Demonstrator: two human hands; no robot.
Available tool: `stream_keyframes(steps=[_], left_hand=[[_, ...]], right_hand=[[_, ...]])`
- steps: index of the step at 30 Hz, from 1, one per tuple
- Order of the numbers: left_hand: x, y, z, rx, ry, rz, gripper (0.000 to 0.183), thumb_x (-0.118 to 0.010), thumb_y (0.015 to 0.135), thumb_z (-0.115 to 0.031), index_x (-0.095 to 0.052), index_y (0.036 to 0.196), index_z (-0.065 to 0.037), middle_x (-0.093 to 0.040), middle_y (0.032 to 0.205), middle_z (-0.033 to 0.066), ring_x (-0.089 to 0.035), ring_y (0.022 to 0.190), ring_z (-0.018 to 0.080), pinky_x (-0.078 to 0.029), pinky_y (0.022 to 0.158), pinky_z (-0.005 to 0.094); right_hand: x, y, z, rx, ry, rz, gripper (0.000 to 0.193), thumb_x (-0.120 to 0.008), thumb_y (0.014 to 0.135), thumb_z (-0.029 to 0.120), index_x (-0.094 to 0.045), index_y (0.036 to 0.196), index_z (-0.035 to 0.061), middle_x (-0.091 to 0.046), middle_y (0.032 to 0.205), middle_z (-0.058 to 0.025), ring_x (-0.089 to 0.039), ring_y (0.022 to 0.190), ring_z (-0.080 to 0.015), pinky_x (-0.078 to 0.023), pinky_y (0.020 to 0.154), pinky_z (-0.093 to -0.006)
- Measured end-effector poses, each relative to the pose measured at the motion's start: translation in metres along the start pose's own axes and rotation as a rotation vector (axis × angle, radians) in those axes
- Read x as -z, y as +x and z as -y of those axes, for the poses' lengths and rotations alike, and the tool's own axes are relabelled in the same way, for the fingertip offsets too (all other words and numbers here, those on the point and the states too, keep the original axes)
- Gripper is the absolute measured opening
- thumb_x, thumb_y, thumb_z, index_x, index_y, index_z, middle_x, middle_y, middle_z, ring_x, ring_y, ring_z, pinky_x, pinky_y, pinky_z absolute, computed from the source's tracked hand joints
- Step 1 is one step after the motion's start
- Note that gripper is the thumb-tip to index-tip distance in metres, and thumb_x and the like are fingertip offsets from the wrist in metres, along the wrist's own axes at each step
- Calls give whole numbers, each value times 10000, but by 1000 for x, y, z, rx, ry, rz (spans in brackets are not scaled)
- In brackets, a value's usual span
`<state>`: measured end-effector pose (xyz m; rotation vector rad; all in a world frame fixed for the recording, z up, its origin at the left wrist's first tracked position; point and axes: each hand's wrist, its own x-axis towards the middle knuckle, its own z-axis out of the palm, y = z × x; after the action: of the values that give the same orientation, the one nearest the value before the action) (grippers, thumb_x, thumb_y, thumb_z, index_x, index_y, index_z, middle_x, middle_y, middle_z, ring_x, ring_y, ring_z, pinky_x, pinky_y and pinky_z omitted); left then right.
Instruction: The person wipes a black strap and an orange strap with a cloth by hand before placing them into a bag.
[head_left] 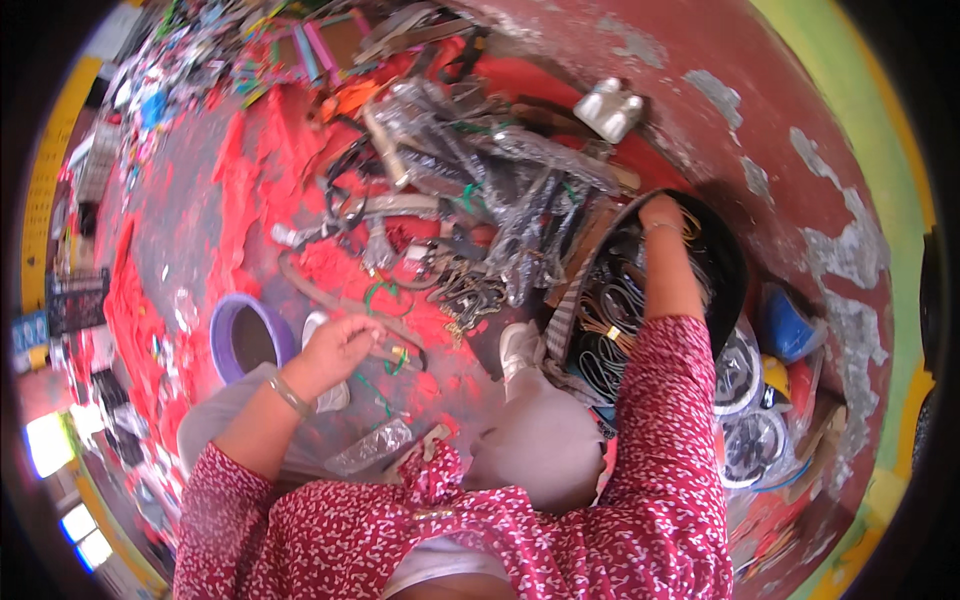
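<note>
My right arm reaches into a black tub [741, 262] at the right. My right hand [660, 212] is at its far inner side, among coiled cables; its fingers are mostly hidden. Dark and pale cable coils [602, 365] fill the near part of the tub, some bound with a light band. My left hand [345, 350] hovers over my lap area with its fingers curled together; whatever they hold, if anything, is too small to make out. Close beyond it lie a brown strap [325, 292] and thin green strips [385, 296].
A purple bucket [222, 340] stands left of my left hand. Plastic-wrapped belts or straps [540, 150] are heaped ahead on the red-stained floor. Beside the peeling wall sit a white double-topped object [608, 110], wrapped round parts [752, 448] and a blue item [790, 322].
</note>
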<state>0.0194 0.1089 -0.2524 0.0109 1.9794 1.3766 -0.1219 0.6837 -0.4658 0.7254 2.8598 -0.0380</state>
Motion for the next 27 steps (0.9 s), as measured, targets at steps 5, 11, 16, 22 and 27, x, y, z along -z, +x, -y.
stream_keyframes(steps=[5, 11, 16, 22, 27], left_hand=[[38, -55, -76, -79, 7, -145, 170, -498, 884, -109, -589, 812, 16, -608, 855, 56, -550, 777, 87, -451, 682, 227], [94, -136, -120, -457, 336, -276, 157, -478, 858, -73, -590, 812, 26, -604, 894, 110, -565, 883, 201, -436, 794, 327], [98, -152, -92, -597, 844, -265, 202, -565, 785, -122, -567, 951, -7, -575, 949, 146, -542, 954, 286, -408, 861, 393], [98, -167, -74, -421, 843, 147, 383, -611, 758, -197, -527, 1073, 4, -569, 952, 143, -531, 991, 283, -388, 887, 380], [114, -179, -65, -522, 882, 23, 352, -610, 759, -212, -544, 1025, 10, -575, 937, 146, -538, 985, 284, -397, 876, 377]], right_hand=[[96, -59, 71, 124, 13, 44, 311, -441, 825, 216, -621, 949, -6, -596, 994, -234, -578, 952, -356, -470, 809, -413], [176, -110, 198, 456, -215, 156, 309, -462, 821, 245, -626, 996, 51, -606, 1047, -161, -571, 986, -332, -448, 809, -446], [168, -158, 334, 916, -194, 384, 388, -515, 777, 330, -612, 1009, 35, -577, 1084, -172, -546, 999, -329, -421, 877, -398], [67, -225, 462, 1093, 163, 531, 618, -549, 772, 402, -412, 1255, 41, -467, 1216, -246, -447, 1138, -353, -365, 953, -369], [-3, -241, 528, 761, 429, 505, 811, -659, 699, 337, -276, 1314, -27, -390, 1288, -255, -372, 1222, -338, -308, 1009, -329]])
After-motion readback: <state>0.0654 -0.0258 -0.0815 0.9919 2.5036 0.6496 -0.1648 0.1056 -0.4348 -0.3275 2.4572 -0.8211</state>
